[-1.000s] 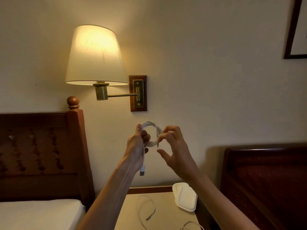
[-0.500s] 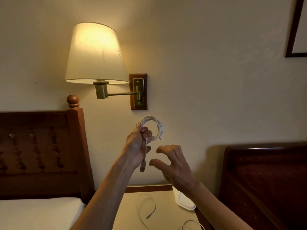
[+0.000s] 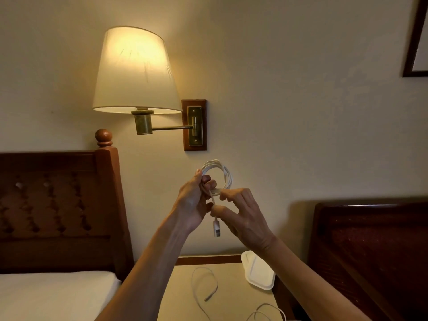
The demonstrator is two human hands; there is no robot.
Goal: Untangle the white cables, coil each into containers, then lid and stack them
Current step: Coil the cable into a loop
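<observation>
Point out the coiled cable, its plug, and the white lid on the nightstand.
coiled cable [image 3: 225, 173]: head view, right side of the loop.
plug [image 3: 217, 229]: head view, connector body hanging below the hands.
white lid [image 3: 258, 271]: head view, its flat top.

The one camera sat on my head and faced forward, tilted only slightly down, so most of its wide frame was wall [image 3: 301, 112] with the wall lamp [image 3: 135, 70] high at upper left. My left hand [image 3: 193, 202] and right hand [image 3: 243, 216] were raised close before it, near the middle, forearms running in from the bottom edge. The nightstand [image 3: 231, 297] showed only as a strip along the bottom, between two headboards. With no second view, nothing overlapped.
</observation>
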